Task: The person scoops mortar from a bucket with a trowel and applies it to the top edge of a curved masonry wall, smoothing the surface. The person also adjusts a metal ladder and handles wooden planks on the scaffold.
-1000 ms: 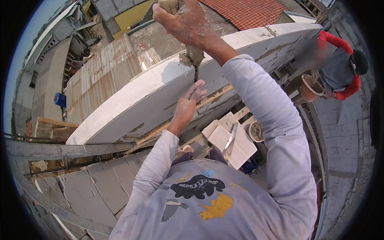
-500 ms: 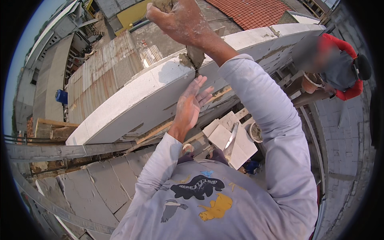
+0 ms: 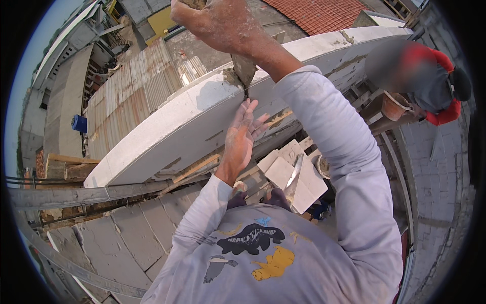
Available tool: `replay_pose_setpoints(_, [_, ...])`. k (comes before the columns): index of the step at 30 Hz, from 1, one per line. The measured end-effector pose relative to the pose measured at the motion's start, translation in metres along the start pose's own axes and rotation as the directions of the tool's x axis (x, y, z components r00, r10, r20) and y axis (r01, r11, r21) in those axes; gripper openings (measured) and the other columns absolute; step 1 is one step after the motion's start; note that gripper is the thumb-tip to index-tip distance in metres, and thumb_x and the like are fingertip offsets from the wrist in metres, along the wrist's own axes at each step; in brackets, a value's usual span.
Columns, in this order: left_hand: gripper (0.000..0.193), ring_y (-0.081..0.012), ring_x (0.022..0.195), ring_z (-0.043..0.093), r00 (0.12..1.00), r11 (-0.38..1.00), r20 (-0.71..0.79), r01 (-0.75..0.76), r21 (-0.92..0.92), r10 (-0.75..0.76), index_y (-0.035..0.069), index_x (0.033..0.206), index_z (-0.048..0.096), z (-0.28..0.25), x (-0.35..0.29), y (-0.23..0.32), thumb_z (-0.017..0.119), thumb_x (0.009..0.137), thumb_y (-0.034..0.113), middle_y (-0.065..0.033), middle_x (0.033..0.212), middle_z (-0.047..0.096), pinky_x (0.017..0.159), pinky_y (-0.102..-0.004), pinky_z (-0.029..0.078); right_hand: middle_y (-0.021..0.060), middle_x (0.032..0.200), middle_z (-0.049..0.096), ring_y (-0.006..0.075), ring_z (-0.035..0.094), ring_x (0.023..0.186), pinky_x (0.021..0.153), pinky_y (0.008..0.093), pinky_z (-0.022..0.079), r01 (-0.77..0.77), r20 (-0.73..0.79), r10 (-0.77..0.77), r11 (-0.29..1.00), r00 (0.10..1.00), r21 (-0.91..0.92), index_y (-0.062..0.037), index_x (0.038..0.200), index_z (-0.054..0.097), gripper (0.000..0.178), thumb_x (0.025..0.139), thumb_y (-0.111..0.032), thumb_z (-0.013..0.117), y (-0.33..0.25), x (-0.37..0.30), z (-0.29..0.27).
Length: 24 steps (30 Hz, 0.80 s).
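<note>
I have only the head view. My right hand [image 3: 225,26] is high in the frame, left of centre, with its fingers curled round the trowel [image 3: 245,70]; the upper frame edge crops the fist, and a bit of handle [image 3: 194,4] shows at its upper left. My left hand [image 3: 240,146] is near the centre, palm partly turned up, fingers spread and holding nothing. The hands are apart, one above the other.

The relation that matters is trowel to joint [image 3: 246,94]. The joint sits between my hands, beneath the right and just above the left fingertips. The trowel's blade comes down from below my right wrist to the joint's upper end, beside a lump of mortar [image 3: 231,77] on the wall [image 3: 167,121]. I can't tell whether the tip is inside the gap or only against its edge, nor whether my left fingertips touch the wall's face.

The blade points down the frame, its long axis close to vertical, with the lower end leaning a little right. The right hand grips it; the left is nearer to the joint's lower end. The wall's own long axis crosses that line, sweeping from lower left to upper right, bent by the lens.

Right of centre, a saw [image 3: 293,172] lies on pale slabs [image 3: 310,190]. At the right, a co-worker [image 3: 430,78] is beside a pail [image 3: 394,106].
</note>
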<state>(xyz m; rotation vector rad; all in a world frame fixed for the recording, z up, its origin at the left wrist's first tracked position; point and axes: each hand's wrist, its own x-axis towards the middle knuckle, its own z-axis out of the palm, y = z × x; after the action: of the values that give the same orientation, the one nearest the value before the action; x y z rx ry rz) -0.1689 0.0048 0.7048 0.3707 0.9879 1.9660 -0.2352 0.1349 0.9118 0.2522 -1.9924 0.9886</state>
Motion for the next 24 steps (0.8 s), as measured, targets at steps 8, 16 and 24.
replay_pose_setpoints(8, [0.065, -0.0345, 0.138, 0.049, 1.0, 0.998, 0.027, -0.001, 0.068, -0.001, 0.001, 0.161, 0.02, -0.006, -0.003, -0.011, 0.049, 0.11, 0.03, -0.0149, 0.167, 0.025, 0.109, -0.0412, 0.046, 0.0214, 0.082, 0.071, 0.0348, 0.072, 0.078, 0.079, 0.0444, 0.057, -0.035, 0.02, 0.034, 0.996, 0.999, 0.085, 0.0033, 0.102, 0.063, 0.037, 0.086, -0.029, 0.069, 0.002, -0.01, -0.001])
replay_pose_setpoints(16, [0.063, -0.032, 0.141, 0.047, 0.999, 0.992, -0.022, 0.027, 0.121, -0.024, 0.002, 0.161, 0.018, -0.008, -0.002, -0.02, 0.046, 0.111, 0.026, -0.0122, 0.168, 0.022, 0.109, -0.0418, 0.046, 0.0172, 0.082, 0.068, 0.0256, 0.07, 0.072, 0.068, 0.039, 0.057, 0.016, -0.076, -0.024, 0.993, 0.997, -0.114, 0.002, 0.106, 0.062, 0.037, 0.09, -0.031, 0.069, 0.02, -0.039, 0.015])
replay_pose_setpoints(24, [0.062, -0.0327, 0.143, 0.044, 1.0, 0.984, -0.026, 0.014, 0.177, -0.009, 0.003, 0.163, 0.015, -0.014, 0.001, -0.03, 0.044, 0.111, 0.02, -0.0106, 0.17, 0.016, 0.11, -0.0412, 0.045, 0.0221, 0.085, 0.071, 0.034, 0.075, 0.08, 0.074, 0.0422, 0.06, -0.007, -0.021, 0.006, 0.998, 1.0, -0.057, 0.0011, 0.106, 0.059, 0.035, 0.088, -0.027, 0.07, 0.015, -0.039, 0.013])
